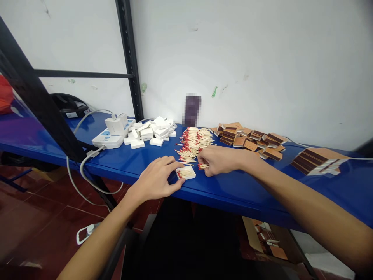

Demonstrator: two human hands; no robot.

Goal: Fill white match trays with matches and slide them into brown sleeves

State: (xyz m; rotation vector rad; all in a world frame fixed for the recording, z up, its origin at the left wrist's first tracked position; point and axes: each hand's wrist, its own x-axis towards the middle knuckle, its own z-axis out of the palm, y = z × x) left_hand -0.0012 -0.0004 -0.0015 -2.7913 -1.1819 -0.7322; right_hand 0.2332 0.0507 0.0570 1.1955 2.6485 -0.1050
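A small white tray (190, 173) with red-tipped matches in it lies near the shelf's front edge. My left hand (159, 177) holds it at its left side between thumb and fingers. Just right of the tray, my right hand (215, 160) is closed around a few matches (203, 166), their red heads pointing left. Behind both hands spreads a large heap of loose matches (194, 142). To its left is a pile of white trays (154, 132). Brown matchbox sleeves (250, 144) lie in a pile to the right of the heap.
A white power strip (109, 139) with plugs and cables sits on the blue shelf (233, 190) at left, beside a black post (43, 89). Stacked matchboxes (317, 160) stand at right. Below, an open carton (252, 235) holds more boxes. A pixelated dark patch (192, 111) is at the wall.
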